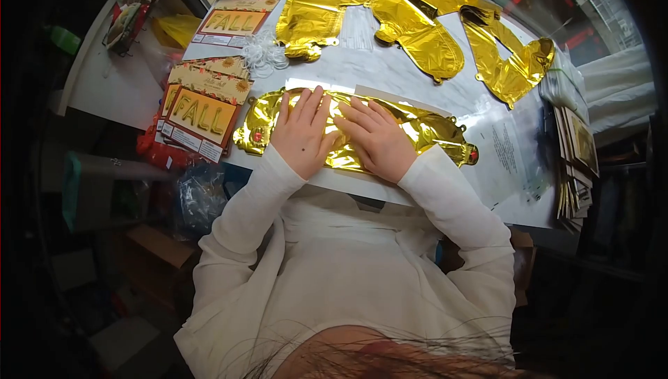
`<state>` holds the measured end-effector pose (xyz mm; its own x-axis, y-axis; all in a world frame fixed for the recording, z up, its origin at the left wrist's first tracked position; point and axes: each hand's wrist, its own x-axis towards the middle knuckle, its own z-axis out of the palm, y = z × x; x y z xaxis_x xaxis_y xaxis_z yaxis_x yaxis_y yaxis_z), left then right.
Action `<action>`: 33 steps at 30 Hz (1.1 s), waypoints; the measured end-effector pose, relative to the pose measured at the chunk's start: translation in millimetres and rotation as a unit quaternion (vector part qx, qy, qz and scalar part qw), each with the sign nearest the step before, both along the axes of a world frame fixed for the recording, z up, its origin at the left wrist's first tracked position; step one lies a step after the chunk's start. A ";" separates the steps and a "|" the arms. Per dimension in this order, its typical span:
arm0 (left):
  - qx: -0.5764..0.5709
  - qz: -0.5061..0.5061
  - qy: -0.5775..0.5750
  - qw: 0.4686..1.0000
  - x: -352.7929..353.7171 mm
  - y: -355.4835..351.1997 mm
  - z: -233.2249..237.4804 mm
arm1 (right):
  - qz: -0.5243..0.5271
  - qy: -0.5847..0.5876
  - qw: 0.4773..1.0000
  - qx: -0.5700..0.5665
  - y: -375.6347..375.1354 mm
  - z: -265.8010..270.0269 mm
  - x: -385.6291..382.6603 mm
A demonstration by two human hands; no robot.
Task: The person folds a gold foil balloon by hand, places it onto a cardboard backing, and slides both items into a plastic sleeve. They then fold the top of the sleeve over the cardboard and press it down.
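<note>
"FALL" showing on card pack [198,116] just left of left hand [304,132]; "FALL" repeating on second card [233,21] farther beyond; printed sheet [504,149] beside right hand [376,139] blurring, unreadable.

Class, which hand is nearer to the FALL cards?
Left. The left hand lies flat on the gold balloon, close beside the FALL cards; the right hand lies on the balloon too, on the left hand's far side.
</note>
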<state>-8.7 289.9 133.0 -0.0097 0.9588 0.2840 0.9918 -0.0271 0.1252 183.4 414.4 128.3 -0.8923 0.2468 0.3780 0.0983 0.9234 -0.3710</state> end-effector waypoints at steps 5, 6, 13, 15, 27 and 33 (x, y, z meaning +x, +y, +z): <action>0.003 0.025 -0.038 0.999 3.1 3.7 -1.9 | -0.007 0.038 0.999 -0.021 -1.1 -3.2 0.0; 0.006 0.033 -0.055 0.998 3.3 3.8 -2.3 | -0.007 0.039 0.999 -0.021 -1.9 -2.7 -0.5; 0.004 0.030 -0.066 0.997 -5.2 -2.8 -11.8 | -0.033 0.029 0.999 -0.007 -2.5 -4.5 1.4; -0.038 0.030 -0.041 0.998 -6.5 -6.9 -5.7 | -0.035 0.026 0.999 -0.006 -2.9 -4.4 1.1; -0.043 0.046 -0.026 0.998 -5.6 -7.1 -11.5 | -0.110 -0.107 0.971 0.186 31.6 11.1 40.0; -0.043 0.044 -0.027 0.998 -6.8 -7.4 -12.8 | -0.141 -0.154 0.959 0.190 50.7 19.5 82.5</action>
